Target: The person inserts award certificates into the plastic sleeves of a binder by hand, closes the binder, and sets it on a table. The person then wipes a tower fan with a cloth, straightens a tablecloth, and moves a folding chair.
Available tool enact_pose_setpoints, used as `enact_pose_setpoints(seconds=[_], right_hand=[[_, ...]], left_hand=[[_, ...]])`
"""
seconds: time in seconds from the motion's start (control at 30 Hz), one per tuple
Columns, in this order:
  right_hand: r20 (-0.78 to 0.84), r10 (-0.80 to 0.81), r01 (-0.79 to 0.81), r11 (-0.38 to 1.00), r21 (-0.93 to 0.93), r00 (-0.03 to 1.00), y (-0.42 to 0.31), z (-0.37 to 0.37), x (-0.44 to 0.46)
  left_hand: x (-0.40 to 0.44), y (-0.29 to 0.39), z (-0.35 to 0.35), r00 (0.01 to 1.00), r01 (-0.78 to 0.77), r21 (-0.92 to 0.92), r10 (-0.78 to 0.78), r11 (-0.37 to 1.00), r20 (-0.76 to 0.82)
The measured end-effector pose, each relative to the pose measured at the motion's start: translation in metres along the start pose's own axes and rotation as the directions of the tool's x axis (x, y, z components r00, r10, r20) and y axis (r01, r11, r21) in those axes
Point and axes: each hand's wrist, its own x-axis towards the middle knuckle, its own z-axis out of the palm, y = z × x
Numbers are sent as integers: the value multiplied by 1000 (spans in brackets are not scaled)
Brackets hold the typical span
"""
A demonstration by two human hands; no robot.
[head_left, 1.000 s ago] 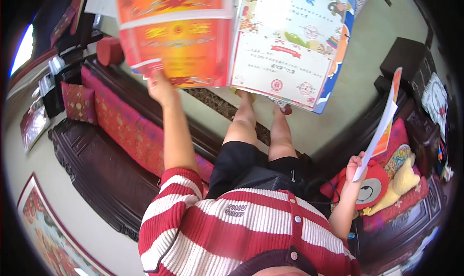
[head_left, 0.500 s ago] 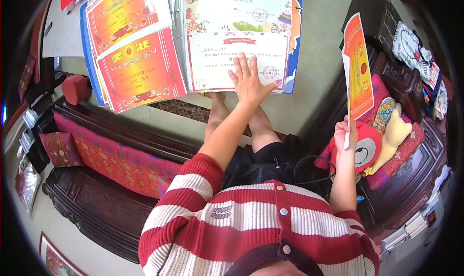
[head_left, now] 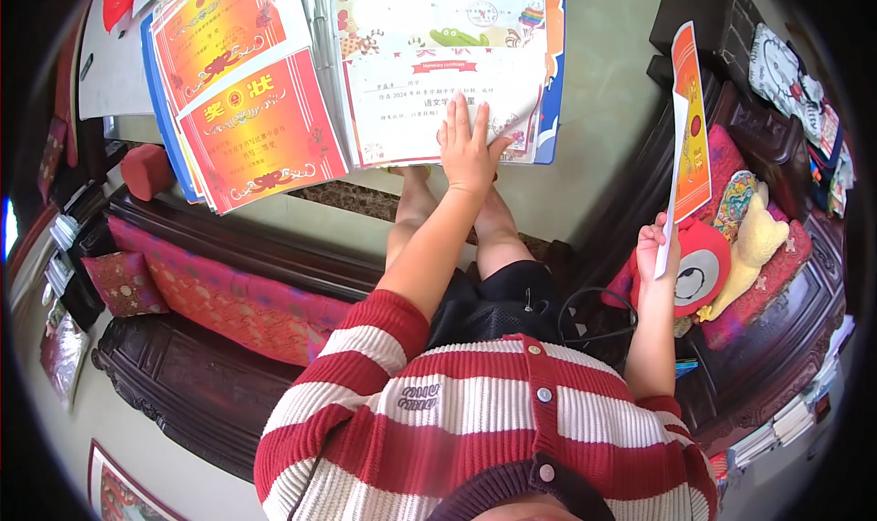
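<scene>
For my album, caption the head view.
Left hand on a white certificate in an open binder, right hand holding an orange certificate.

Cardigan (head_left: 484, 421): ribbed knit, wide crimson and cream stripes
Neckband (head_left: 502, 481): dark plum, ribbed
Placket (head_left: 539, 366): crimson, with round pale buttons (head_left: 544, 395)
Chest lettering (head_left: 419, 398): dark, raised-looking, too small to read
Left sleeve (head_left: 365, 338): striped, crimson at the edge
Shorts (head_left: 475, 313): black, partly mesh-textured

My two hands (head_left: 468, 160) (head_left: 653, 244), one open binder (head_left: 550, 137), two orange certificates (head_left: 260, 128) on its left, two white certificates (head_left: 397, 128) topmost on its right.
</scene>
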Motion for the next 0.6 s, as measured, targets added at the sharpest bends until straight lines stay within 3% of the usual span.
enact_pose_setpoints(seconds=[0.13, 0.23, 0.37, 0.4, 0.6], right_hand=[[-46, 2, -1, 1000, 17, 999, 3, -16, 0], [-38, 2, -1, 1000, 13, 999, 5, -17, 0], [-41, 5, -4, 1000, 26, 999, 3, -25, 3], [-24, 0, 0, 1000, 23, 1000, 4, -28, 4], [40, 18, -18, 1000, 8, 999, 5, -21, 4]], left_hand=[[-1, -9, -9, 995, -98, -111, 100, 989, 9], [-12, -29, -25, 967, -206, -241, 235, 948, 101], [-25, -61, -44, 953, -267, -156, 284, 951, 106], [-25, -64, -43, 944, -326, -78, 328, 942, 24], [-22, -50, -44, 946, -323, 38, 323, 946, -10]])
